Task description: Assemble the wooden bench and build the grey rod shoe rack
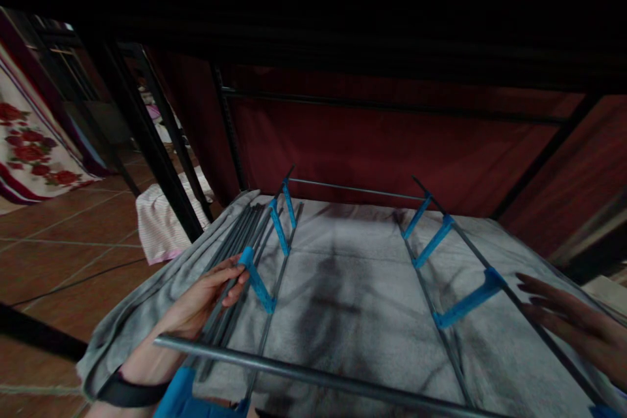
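Note:
A rack frame of thin grey tubes joined by blue plastic brackets rises from a grey blanket. My left hand [208, 297] is closed around the left upper tube [215, 319], its thumb and fingertips against the top of a blue bracket [258, 284]. On the other side, my right hand [573, 320] has its fingers stretched out beside the right upper tube [477, 253], close to another blue bracket [467, 304]; it holds nothing. A thicker cross tube [313, 373] spans the near end, over my left forearm. Far off, a thin cross rod [355, 188] links both sides.
Several loose grey tubes [235, 245] lie together on the left of the grey blanket [337, 261]. Black metal posts [142, 137] and a dark overhead structure surround the platform. A dark red cloth [392, 144] hangs behind. A striped cloth [159, 222] hangs near the tiled floor [63, 261].

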### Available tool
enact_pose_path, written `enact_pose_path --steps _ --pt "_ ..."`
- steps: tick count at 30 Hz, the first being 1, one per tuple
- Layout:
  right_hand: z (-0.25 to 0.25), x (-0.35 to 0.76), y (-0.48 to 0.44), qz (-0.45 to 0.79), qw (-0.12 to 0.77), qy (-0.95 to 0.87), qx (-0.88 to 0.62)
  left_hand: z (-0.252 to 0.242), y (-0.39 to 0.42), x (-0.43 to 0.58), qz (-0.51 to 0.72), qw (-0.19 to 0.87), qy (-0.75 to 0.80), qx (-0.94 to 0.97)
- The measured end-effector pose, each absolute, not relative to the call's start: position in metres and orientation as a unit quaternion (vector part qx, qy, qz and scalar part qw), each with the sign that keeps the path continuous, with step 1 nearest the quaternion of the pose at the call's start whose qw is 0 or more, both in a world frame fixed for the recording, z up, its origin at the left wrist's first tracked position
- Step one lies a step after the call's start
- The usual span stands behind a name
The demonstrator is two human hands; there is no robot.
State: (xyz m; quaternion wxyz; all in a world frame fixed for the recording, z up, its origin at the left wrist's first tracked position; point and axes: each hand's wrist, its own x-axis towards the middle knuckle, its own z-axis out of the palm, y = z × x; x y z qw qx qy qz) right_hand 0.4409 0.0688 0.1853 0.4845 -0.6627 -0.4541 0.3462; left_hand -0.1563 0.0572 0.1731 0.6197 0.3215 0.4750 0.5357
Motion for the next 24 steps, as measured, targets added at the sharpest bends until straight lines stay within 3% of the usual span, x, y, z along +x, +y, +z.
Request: enact_pose_path --steps 7,13,17,24 --pt "0.212 0.327 0.198 0.180 0.277 -0.786 -0.523 0.170 0.062 -0.155 0.513 0.555 0.532 0.381" --pt "0.191 0.192 0.296 0.050 0.115 -0.883 -0.453 0.174 0.067 -0.161 0.461 0.469 0.627 0.418" --pt "0.182 0.115 0.343 0.019 0.089 -0.887 -0.452 0.176 0.077 -0.165 0.456 0.443 0.635 0.438" --pt "0.171 0.041 0.400 -0.018 0.125 -0.874 -0.469 0.160 0.098 -0.173 0.485 0.400 0.611 0.482"
